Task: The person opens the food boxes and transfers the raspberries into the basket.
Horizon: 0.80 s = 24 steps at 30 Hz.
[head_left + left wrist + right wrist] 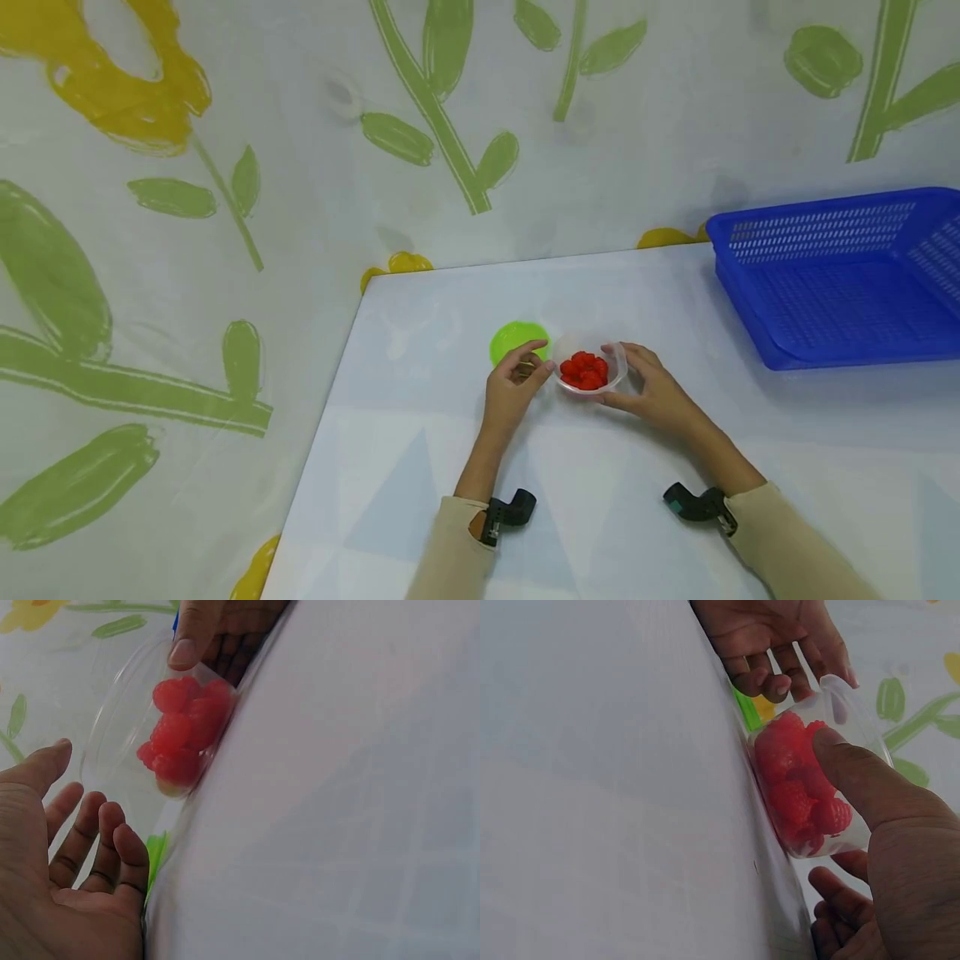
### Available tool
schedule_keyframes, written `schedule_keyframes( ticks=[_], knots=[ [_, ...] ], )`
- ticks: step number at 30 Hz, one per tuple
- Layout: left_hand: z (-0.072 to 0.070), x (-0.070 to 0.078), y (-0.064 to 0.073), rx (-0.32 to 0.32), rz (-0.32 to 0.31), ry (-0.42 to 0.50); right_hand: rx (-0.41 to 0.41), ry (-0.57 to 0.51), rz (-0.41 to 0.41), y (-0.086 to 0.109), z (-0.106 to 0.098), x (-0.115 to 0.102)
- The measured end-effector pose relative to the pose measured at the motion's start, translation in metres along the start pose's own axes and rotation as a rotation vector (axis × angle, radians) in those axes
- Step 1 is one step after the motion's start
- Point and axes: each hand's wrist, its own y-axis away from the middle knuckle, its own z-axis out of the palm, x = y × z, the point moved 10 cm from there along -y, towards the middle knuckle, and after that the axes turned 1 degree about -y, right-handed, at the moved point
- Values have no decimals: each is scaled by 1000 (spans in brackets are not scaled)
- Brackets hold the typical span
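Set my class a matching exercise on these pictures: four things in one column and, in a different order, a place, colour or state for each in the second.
Column 1
1. Basket
2. Berries
3. Round item
4. Clear bowl

Column 2
A. Lime green, just left of the bowl in the head view
B. Held by the right hand
C. Blue, to the right of both hands in the head view
D. Red, heaped inside a container

Right pairs: 1-C, 2-D, 3-A, 4-B

On the white flat desk, right of centre, red bumpy berries lie in a clear round plastic container; a green round plastic piece lies just left, a blue rectangular plastic basket upper right.
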Motion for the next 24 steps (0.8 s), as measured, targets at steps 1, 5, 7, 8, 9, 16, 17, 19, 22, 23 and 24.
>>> schedule_keyframes(
  ticks=[1, 5, 7, 8, 9, 16, 17, 19, 22, 23, 24],
  knots=[
    [1, 0, 2, -4, -5, -5, -1, 5, 9, 2, 1, 2],
    [2, -1, 9, -16, -20, -29, -8, 16, 34, 8, 6, 7],
    [2, -1, 12, -12, -21, -33, -6, 15, 33, 9, 8, 8],
    [2, -1, 13, -8, -20, -33, -4, 18, 35, 10, 8, 7],
    [2, -1, 13, -3, -18, -35, -2, 19, 36, 10, 9, 7],
    [0, -4, 14, -2, -33, -47, 10, 13, 44, 9, 9, 4],
    [0, -4, 13, -2, -31, -50, 1, 14, 47, 9, 9, 3],
    [0, -4, 12, 2, -28, -51, -31, 28, 59, 9, 7, 2],
    [1, -2, 8, 3, -16, -46, -100, 39, 72, 13, -2, 0],
    [2, -1, 7, 0, -12, -42, -119, 33, 75, 15, -7, 0],
    [3, 0, 6, -3, -9, -37, -129, 26, 75, 18, -13, 0]
  ],
)
